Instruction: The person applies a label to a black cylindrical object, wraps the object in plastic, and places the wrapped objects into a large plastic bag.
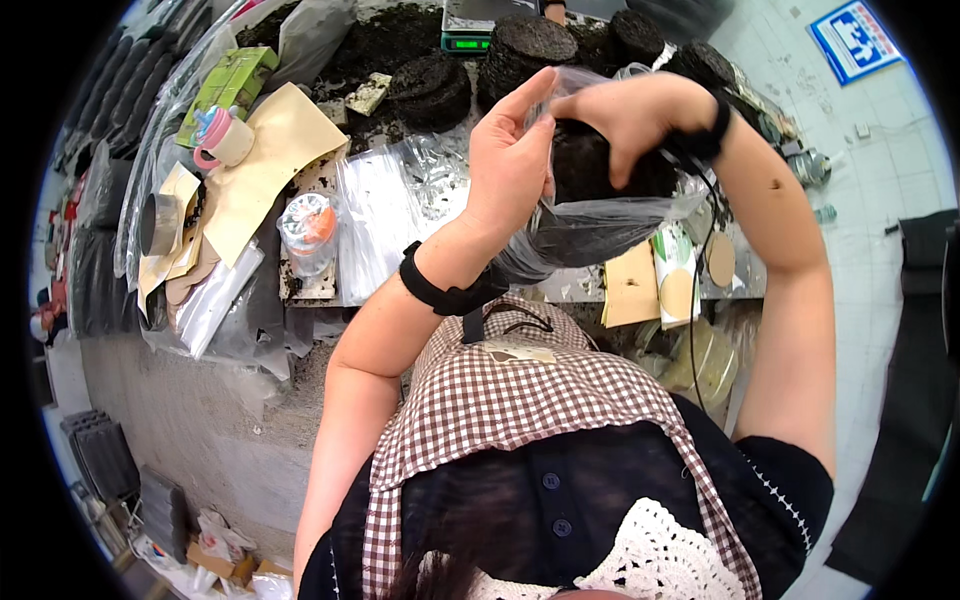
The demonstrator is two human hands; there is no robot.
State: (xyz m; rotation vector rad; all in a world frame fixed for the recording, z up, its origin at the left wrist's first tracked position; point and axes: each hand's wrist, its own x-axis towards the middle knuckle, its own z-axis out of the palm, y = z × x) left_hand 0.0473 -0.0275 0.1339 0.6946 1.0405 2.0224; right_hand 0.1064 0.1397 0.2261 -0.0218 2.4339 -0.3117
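Spreading above a clear plastic bag (600, 228), the person's 2 hands meet at its mouth, over the near edge of the worktable. The bag sits in front of the apron, and a dark, crumbly mass (580, 168) shows inside it. The left hand (505, 160) stands at the bag's left side, fingers nearly straight and the thumb a little apart, with film against its inner side – whether it pinches that film, I cannot tell. The right hand (640, 112) arches over the mouth from the other side, its thumb pointing down toward the dark mass and well apart from the fingers; the fingertips are partly hidden by the left hand, so any hold on the film cannot be made out. Each wrist wears a black band, and a thin black cable (709, 222) hangs from the right band.

Beyond the hands stands a tall stack of dark round cakes (527, 50), with a lower dark stack (428, 95) to its left and a scale (466, 44) with a lit green display behind. Flat clear bags (390, 215) lie left of the left forearm – beside them, a lidded clear cup (308, 240). Farther left are a brown paper sheet (275, 150), a pink-handled cup (230, 140) and a green box (228, 88).
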